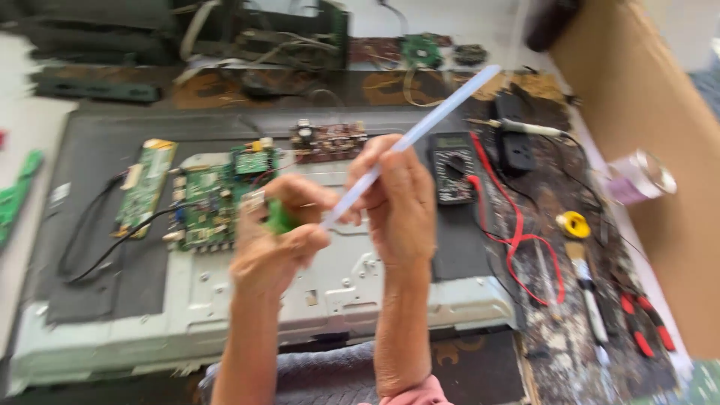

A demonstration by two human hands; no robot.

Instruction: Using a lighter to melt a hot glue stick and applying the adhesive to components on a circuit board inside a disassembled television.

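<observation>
Pinching a small green part (279, 218) between thumb and forefinger, my left hand (274, 240) has its fingers closed tight on it; motion blur hides what the part is. My right hand (397, 199) has its fingers wrapped together around a long translucent white stick (416, 135), which slants up and away to the right, its lower end meeting the green part. Both hands hover above the metal back panel of a flat screen (330, 289) lying on the counter (559, 352). Just beyond my left hand a green circuit board (214, 202) sits on that panel, with a narrower green board (145, 184) further left. Behind my right hand lies a black multimeter (452, 166), its red lead (517, 232) looping to the right. A paintbrush (589, 289) and red-handled pliers (645, 322) rest at the counter's right side.
</observation>
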